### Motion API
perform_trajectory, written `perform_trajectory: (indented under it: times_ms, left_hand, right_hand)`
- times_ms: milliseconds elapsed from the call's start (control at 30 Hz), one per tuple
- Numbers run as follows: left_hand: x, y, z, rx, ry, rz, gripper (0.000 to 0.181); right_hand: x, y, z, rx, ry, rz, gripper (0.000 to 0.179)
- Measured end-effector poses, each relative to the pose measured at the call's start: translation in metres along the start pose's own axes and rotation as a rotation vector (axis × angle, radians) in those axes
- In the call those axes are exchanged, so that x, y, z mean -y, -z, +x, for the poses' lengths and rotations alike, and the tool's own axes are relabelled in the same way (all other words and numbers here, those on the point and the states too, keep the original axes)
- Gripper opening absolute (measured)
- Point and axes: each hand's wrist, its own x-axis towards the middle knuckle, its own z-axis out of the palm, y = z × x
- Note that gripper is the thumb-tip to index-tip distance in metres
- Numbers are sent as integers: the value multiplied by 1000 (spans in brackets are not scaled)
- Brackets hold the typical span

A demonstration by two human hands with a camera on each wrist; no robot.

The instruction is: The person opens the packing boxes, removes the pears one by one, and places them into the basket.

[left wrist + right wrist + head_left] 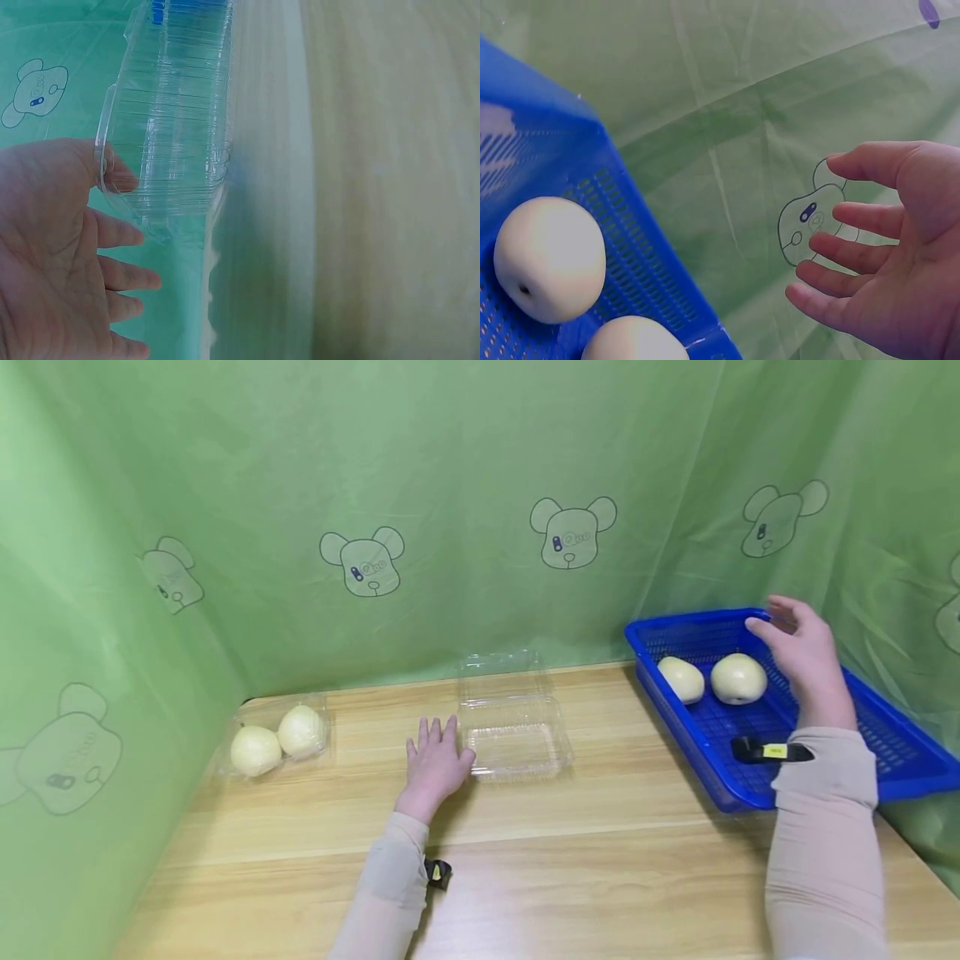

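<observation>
A clear plastic clamshell box (513, 743) lies on the table with its lid (501, 675) raised against the curtain. My left hand (437, 767) is at the box's left side, fingers spread; in the left wrist view the thumb (120, 176) touches the rim. Over the blue basket (675, 739) hovers my right hand (806, 652), its fingers loosely bent with nothing between them. Inside the basket sit two pale yellow pears, one at the left wall (681, 680) and a rounder pear (738, 678) beside it. Both also show in the right wrist view, the upper pear (550, 259) in full.
Another clear clamshell box (327, 706) at the far left holds two pears (256, 751) side by side. A green curtain (450, 460) with bear-head prints encloses the back and sides of the wooden table (570, 877). The basket stands at the table's right edge.
</observation>
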Motion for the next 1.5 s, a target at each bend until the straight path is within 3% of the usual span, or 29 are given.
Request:
perform_trajectory:
  times_ms: [167, 267, 500, 700, 933, 1200, 1500]
  left_hand:
    - [1, 0, 0, -6, -7, 1, 68]
    - [1, 0, 0, -10, -12, 6, 68]
    - [0, 2, -1, -5, -9, 14, 67]
    - [0, 2, -3, -6, -13, 8, 67]
    - [0, 1, -2, -6, -17, 8, 67]
    - [1, 0, -2, -14, -23, 1, 67]
    - [5, -4, 0, -21, -28, 16, 67]
  right_hand:
    - [6, -3, -8, -35, -5, 74, 63]
    - [9, -5, -13, -48, 22, 186, 61]
    - [16, -14, -27, -34, 118, 577, 41]
    - [25, -23, -39, -14, 164, 696, 33]
    - [39, -36, -55, -1, 213, 604, 41]
    - [47, -61, -75, 5, 308, 282, 49]
    - [44, -101, -89, 125, 428, 124, 49]
